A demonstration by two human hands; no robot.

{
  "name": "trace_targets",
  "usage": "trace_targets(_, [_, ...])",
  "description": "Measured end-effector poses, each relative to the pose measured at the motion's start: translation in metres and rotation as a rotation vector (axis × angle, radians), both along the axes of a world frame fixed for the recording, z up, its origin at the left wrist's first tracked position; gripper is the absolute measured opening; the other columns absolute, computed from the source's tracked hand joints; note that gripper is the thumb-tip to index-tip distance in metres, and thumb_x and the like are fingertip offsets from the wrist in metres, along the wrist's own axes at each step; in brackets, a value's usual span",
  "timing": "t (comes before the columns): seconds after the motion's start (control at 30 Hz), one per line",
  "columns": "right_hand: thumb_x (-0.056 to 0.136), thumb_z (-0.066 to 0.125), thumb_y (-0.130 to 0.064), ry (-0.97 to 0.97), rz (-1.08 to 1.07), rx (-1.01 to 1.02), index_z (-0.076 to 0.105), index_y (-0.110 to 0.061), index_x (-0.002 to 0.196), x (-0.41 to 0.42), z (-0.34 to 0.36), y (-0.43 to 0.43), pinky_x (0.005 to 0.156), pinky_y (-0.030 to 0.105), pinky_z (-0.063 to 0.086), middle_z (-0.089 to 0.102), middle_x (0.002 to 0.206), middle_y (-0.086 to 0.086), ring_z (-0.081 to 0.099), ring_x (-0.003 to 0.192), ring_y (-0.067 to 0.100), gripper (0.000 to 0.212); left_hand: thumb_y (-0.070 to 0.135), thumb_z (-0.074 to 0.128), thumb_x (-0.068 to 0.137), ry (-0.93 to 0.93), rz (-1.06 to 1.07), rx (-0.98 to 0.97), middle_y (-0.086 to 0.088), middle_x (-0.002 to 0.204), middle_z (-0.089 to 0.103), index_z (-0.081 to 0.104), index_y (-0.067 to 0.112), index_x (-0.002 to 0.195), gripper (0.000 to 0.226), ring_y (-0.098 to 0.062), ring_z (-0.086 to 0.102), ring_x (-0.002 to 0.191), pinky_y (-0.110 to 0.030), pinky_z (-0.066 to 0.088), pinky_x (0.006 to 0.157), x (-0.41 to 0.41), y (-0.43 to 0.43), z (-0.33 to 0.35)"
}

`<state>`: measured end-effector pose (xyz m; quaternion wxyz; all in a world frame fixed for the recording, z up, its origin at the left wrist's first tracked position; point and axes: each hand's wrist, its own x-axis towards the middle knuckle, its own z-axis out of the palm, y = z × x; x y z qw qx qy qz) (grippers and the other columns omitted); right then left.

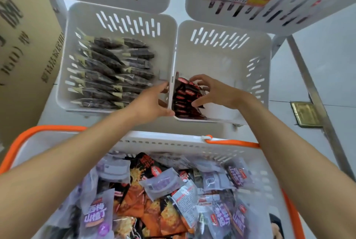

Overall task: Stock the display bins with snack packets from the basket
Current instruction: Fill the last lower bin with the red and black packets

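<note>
Risk: the basket [173,143] just below both hands is heaped with mixed packs [158,184], so a drop gets lost in it, and the upright red-black packets [183,102] topple if my right hand [213,92], curled round them, lets go early; they're under its fingers, against the bin wall [171,94] my left hand [152,102] grips.

The right bin [221,61] holds red-and-black packets [183,102] standing on edge against its left wall; the left bin [84,17] is lined with dark packets [113,69]; the white basket [173,141] below is heaped with mixed packets [163,184]
</note>
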<state>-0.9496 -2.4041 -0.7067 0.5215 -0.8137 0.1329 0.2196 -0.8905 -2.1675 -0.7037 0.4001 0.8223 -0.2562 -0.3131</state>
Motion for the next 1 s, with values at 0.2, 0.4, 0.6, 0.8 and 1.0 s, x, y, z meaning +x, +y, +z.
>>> trace_targets(0.2, [0.078, 0.082, -0.026, -0.062, -0.162, 0.085, 0.044, -0.028, 0.138, 0.003, -0.003, 0.009, 0.096, 0.03, 0.047, 0.048, 0.137, -0.002, 0.053, 0.12, 0.017, 0.07, 0.014, 0.085, 0.075, 0.012, 0.007, 0.009, 0.008, 0.135, 0.055, 0.033, 0.029, 0.152, 0.094, -0.013, 0.069, 0.094, -0.038, 0.057, 0.089, 0.0, 0.002, 0.001])
trace_targets(0.4, [0.077, 0.083, -0.011, -0.014, -0.046, 0.095, 0.035, -0.034, 0.14, 0.003, -0.006, 0.018, 0.087, 0.023, 0.054, 0.051, 0.125, -0.005, 0.059, 0.11, 0.011, 0.082, 0.014, 0.085, 0.075, 0.007, 0.003, -0.001, 0.015, 0.121, 0.054, 0.036, 0.032, 0.15, 0.092, -0.012, 0.069, 0.092, -0.037, 0.058, 0.087, 0.0, 0.001, 0.001])
trace_targets(0.6, [0.074, 0.086, -0.027, -0.023, -0.014, -0.026, 0.032, -0.036, 0.144, -0.002, -0.006, 0.015, 0.089, 0.024, 0.05, 0.039, 0.143, -0.006, 0.051, 0.124, 0.017, 0.089, 0.014, 0.086, 0.074, -0.006, 0.005, -0.003, 0.014, 0.122, 0.054, 0.035, 0.032, 0.15, 0.093, -0.011, 0.068, 0.092, -0.035, 0.058, 0.085, 0.001, 0.001, -0.003])
trace_targets(0.8, [0.073, 0.086, -0.037, -0.055, 0.027, -0.183, 0.03, -0.032, 0.149, -0.004, 0.001, 0.023, 0.117, 0.037, 0.03, 0.025, 0.154, -0.006, 0.031, 0.139, 0.015, 0.094, 0.017, 0.086, 0.074, -0.02, 0.007, 0.013, 0.013, 0.121, 0.053, 0.036, 0.032, 0.149, 0.091, -0.009, 0.067, 0.09, -0.031, 0.056, 0.083, 0.001, 0.001, -0.001])
trace_targets(1.0, [0.077, 0.082, -0.034, -0.313, -0.13, -0.356, 0.04, -0.032, 0.145, -0.051, 0.054, 0.052, 0.106, 0.019, 0.028, 0.038, 0.149, -0.01, 0.035, 0.126, -0.002, 0.08, 0.028, 0.079, 0.083, -0.164, 0.053, 0.081, 0.0, 0.125, 0.059, 0.047, 0.019, 0.145, 0.071, -0.016, 0.063, 0.097, -0.032, 0.05, 0.09, -0.012, 0.014, 0.021])
